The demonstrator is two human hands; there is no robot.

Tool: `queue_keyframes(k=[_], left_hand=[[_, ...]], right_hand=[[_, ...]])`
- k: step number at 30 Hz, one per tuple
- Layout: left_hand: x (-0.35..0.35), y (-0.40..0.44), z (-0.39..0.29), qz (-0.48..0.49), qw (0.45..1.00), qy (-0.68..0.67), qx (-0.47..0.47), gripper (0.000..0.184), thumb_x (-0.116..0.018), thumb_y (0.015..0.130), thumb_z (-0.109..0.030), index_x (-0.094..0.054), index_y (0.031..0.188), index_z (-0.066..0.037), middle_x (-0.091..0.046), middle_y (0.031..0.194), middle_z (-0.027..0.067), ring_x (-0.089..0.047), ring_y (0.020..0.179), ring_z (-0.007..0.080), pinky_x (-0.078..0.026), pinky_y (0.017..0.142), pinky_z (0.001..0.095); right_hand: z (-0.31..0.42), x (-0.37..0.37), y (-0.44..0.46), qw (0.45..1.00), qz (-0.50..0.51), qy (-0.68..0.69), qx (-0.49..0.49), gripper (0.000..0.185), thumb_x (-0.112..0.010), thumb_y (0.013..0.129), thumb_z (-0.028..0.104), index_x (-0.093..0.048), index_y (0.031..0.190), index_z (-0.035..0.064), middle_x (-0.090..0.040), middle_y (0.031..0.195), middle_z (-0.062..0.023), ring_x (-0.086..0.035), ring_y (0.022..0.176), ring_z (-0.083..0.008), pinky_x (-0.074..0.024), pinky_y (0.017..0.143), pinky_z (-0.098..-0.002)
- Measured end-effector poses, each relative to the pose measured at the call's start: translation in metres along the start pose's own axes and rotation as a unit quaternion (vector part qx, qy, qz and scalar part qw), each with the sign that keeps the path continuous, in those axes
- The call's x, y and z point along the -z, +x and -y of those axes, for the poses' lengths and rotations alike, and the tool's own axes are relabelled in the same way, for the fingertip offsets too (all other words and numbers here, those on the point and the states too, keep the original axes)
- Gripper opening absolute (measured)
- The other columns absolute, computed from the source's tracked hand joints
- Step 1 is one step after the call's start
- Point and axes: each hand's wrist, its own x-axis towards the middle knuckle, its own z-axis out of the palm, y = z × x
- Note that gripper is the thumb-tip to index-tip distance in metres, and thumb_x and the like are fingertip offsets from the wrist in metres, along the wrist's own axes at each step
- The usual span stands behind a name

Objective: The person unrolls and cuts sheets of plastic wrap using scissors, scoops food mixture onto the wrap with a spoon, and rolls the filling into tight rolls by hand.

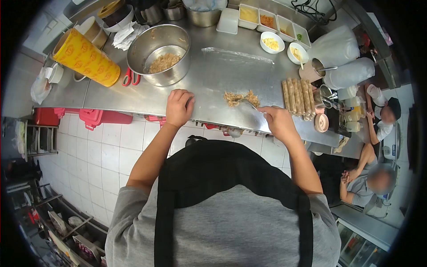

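My right hand is closed around the handle of a metal spoon. The spoon's head is partly hidden in a small heap of brownish, rice-like mixture on the counter. Left of it, my left hand rests at the counter's front edge with its fingers curled in, holding nothing that I can see. Beyond that hand stands a steel pot with more of the mixture inside. Several wrapped rolls lie side by side to the right of the heap.
Clear plastic film lies on the steel counter. Two white bowls and several ingredient trays stand at the back. Red-handled scissors and a yellow patterned roll are at left. Two other people are at the right.
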Motion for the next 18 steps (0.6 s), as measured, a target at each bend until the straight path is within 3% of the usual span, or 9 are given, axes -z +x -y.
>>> queue_keyframes(k=[3, 12, 15, 18], left_hand=[[0.000, 0.002, 0.002, -0.001, 1.000, -0.002, -0.001, 0.016, -0.069, 0.075, -0.008, -0.066, 0.090, -0.007, -0.061, 0.094, 0.0079, -0.055, 0.094, 0.0295, -0.045, 0.082, 0.0408], [0.001, 0.000, 0.001, 0.005, 1.000, -0.002, -0.002, 0.015, -0.069, 0.075, -0.008, -0.066, 0.090, -0.008, -0.061, 0.094, 0.0075, -0.055, 0.093, 0.0293, -0.045, 0.080, 0.0405], [0.000, 0.000, 0.001, 0.002, 1.000, -0.005, -0.001, 0.015, -0.069, 0.075, -0.008, -0.066, 0.090, -0.008, -0.061, 0.094, 0.0074, -0.055, 0.093, 0.0292, -0.045, 0.080, 0.0406], [0.001, 0.000, 0.000, 0.005, 1.000, -0.008, -0.003, 0.015, -0.069, 0.075, -0.008, -0.066, 0.090, -0.008, -0.061, 0.093, 0.0072, -0.055, 0.093, 0.0291, -0.045, 0.080, 0.0408]], right_hand=[[-0.005, 0.002, -0.005, 0.998, -0.011, -0.050, -0.033, 0.025, -0.057, 0.083, 0.003, -0.070, 0.103, 0.0096, -0.065, 0.086, -0.0195, -0.063, 0.078, -0.0392, -0.0498, 0.071, -0.0458], [-0.005, 0.001, -0.007, 0.998, -0.044, -0.031, -0.034, 0.027, -0.057, 0.082, 0.002, -0.070, 0.104, 0.0098, -0.065, 0.085, -0.0198, -0.063, 0.075, -0.0390, -0.0505, 0.069, -0.0453], [0.003, -0.003, -0.014, 0.999, -0.021, 0.018, 0.016, 0.026, -0.058, 0.082, 0.003, -0.070, 0.104, 0.0093, -0.065, 0.084, -0.0199, -0.063, 0.075, -0.0388, -0.0507, 0.069, -0.0451], [0.002, -0.018, -0.006, 0.999, -0.037, -0.016, -0.022, 0.026, -0.058, 0.082, 0.003, -0.070, 0.104, 0.0093, -0.065, 0.085, -0.0197, -0.063, 0.076, -0.0385, -0.0507, 0.070, -0.0447]])
